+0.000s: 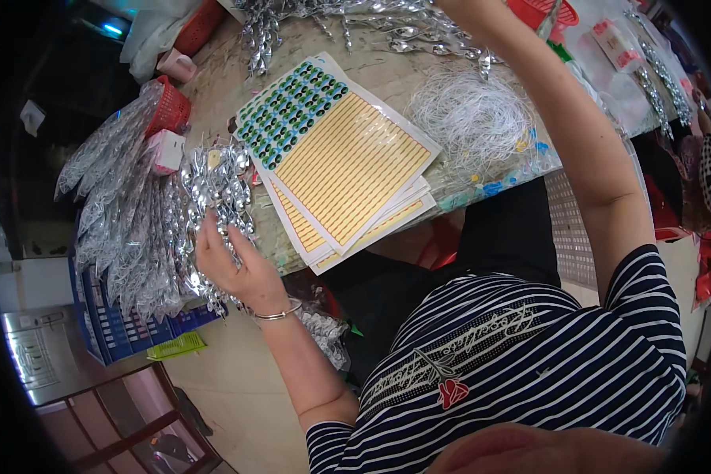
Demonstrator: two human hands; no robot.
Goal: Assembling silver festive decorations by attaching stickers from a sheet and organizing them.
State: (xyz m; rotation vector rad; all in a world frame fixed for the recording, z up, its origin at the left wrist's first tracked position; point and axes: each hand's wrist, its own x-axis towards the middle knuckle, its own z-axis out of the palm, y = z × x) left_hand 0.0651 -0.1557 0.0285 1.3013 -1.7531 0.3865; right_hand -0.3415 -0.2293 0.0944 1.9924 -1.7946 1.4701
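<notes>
My left hand is at the table's left edge, its fingers stretched out and spread against a pile of shiny silver twisted ornaments. I see nothing gripped in it. My right arm reaches across to the far side, where my right hand is mostly cut off by the upper edge of the view, so its fingers are hidden. It is nearest to a heap of silver twisted ornaments. Between my arms lie stacked sticker sheets, yellow with green and blue round stickers at one end. A tangle of white strings lies right of them.
Clear plastic sleeves with silver pieces hang over the table's left edge. Behind them stand a red basket, a small pink-and-white box and a pink cup. Another red basket and plastic bags occupy the far right.
</notes>
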